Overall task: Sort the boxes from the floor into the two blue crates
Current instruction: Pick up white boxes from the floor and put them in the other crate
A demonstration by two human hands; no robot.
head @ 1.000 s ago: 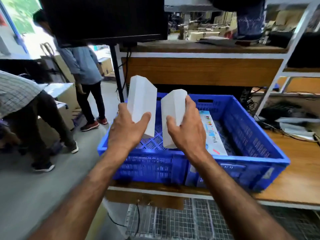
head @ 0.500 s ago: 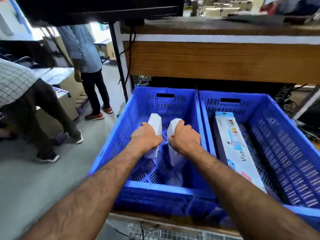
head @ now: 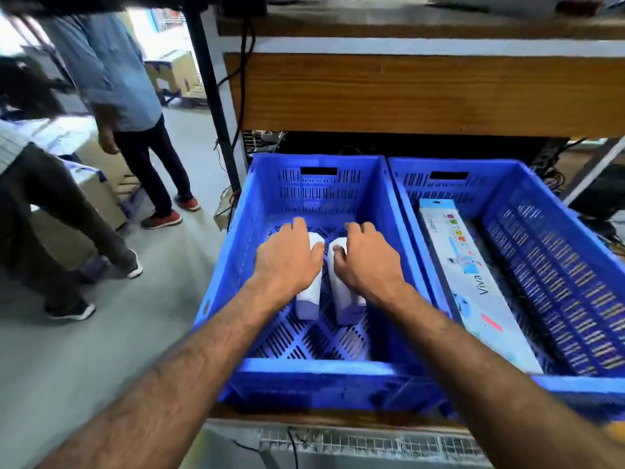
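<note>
Head view, nearest first: wire mesh (head: pixel 372 445) low in the frame, then the wooden tabletop (head: pixel 304 416) edge under the front rim of the left blue crate (head: pixel 304 367).

Inside that crate, on its slotted floor: two small white boxes side by side, close but apart. Left hand (head: pixel 287 262) draped over the left white box (head: pixel 309 304), fingers (head: pixel 299 225) curled over its far end, thumb on the inner face, grasping it. Right hand (head: pixel 367 262) likewise wrapped around the right white box (head: pixel 345 306), thumb pressed to the inner face. Both boxes down at the crate floor; contact underneath hidden by the hands, so not certain whether fully set down.

Handling, as a judgement: plain cardboard cartons, probably light, each managed in one hand. Stiff enough along the edges, faces likely to dent under a hard squeeze. Smooth surface, so somewhat slippery. Best taken across the narrow width, thumb on one long face and fingers on the opposite one, near the middle.

Just beside, to the right: right blue crate (head: pixel 554 204), walls touching, with one long printed box (head: pixel 480 289) lying flat along its left side.

Farther off: wooden shelf board (head: pixel 406 93) above the crates, cables behind. Far left, grey floor (head: pixel 67 367), a standing person (head: pixel 115 79) in a blue shirt, another person (head: pixel 50 198) bent over, cardboard cartons (head: pixel 172 72) beyond.
</note>
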